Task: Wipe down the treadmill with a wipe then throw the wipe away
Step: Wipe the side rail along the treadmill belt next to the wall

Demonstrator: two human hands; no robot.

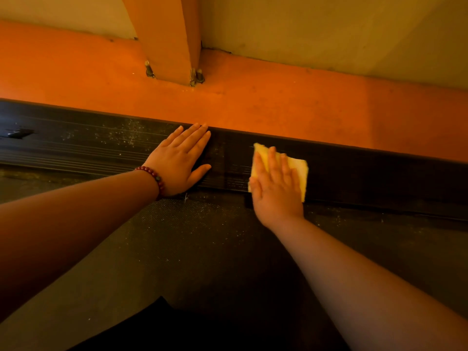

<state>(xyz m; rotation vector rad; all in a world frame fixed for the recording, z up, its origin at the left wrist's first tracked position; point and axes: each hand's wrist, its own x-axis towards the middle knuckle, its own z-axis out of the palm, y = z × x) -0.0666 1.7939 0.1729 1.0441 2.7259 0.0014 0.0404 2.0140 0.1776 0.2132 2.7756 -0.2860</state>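
Note:
The treadmill's black ribbed side rail crosses the view from left to right, with the dark textured belt below it. A folded yellow wipe lies flat on the rail. My right hand presses down on the wipe with fingers spread. Flat on the rail to the left of the wipe rests my left hand, fingers together and a red bead bracelet on its wrist. The rail looks dusty left of my left hand and darker around the wipe.
Beyond the rail runs an orange floor strip. An orange post is bolted to it at the top centre. A pale wall rises behind. A small shiny dark object sits on the rail at far left.

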